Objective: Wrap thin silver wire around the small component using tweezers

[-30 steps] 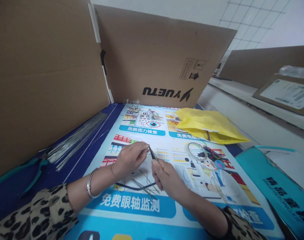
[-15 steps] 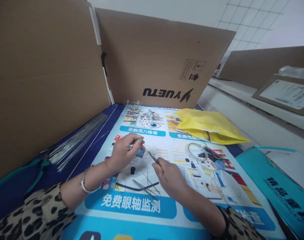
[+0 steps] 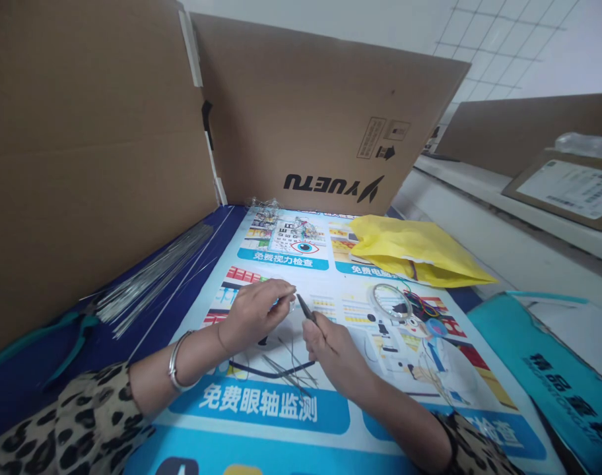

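left hand [image 3: 256, 313] has come down and in toward the dark pointed tool [image 3: 305, 308], narrowing the gap. hands apart but near: left fingertips pinched on what looks like thin wire [image 3: 292, 305], right hand [image 3: 338, 349] clamped round the tool. close work at the tip, seems to call for steady fingers and careful lining up. wire looks fine, shiny, curved, partly hidden, held above the printed sheet [image 3: 325, 280]; loose wires [image 3: 291, 373] below. tip contact: cannot tell.

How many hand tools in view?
2: a slender dark tool in the right hand, and a teal-handled tool at far left, by the wire bundle. Others may be hidden.
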`<control>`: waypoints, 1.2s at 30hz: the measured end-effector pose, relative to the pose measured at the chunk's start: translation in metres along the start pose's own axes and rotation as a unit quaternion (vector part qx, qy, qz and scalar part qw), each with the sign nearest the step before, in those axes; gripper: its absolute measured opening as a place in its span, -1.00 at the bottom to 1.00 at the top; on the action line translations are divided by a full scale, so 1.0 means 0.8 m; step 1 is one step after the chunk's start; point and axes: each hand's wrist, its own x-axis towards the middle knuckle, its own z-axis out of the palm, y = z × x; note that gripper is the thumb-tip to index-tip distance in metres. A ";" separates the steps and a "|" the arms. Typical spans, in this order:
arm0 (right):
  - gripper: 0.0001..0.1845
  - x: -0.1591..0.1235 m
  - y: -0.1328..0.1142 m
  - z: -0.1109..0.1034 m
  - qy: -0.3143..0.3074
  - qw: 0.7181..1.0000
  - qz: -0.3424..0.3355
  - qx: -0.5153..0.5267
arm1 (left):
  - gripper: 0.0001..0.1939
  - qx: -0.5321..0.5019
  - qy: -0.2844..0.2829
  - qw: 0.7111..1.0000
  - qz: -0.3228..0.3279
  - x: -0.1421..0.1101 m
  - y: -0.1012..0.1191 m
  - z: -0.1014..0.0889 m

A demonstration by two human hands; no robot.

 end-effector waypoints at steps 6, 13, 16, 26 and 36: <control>-0.57 0.002 0.003 0.002 -0.003 1.000 -0.001 -0.006 | -0.83 0.020 0.013 1.000 0.017 -0.005 0.000 0.004; -0.54 0.002 0.001 0.001 0.006 0.999 0.000 -0.034 | -0.84 0.017 -0.003 1.000 0.001 -0.005 0.001 0.005; -0.55 0.002 0.000 0.000 0.008 0.999 -0.003 -0.039 | -0.84 0.020 -0.002 1.000 0.003 -0.005 0.001 0.006; -0.54 0.002 -0.001 0.002 0.000 0.999 0.012 -0.042 | -0.84 0.045 0.015 0.998 0.029 -0.004 -0.001 0.005; -0.58 0.008 0.006 -0.006 0.007 0.991 -0.017 -0.131 | -0.89 -0.060 -0.083 0.994 -0.050 0.004 0.004 -0.006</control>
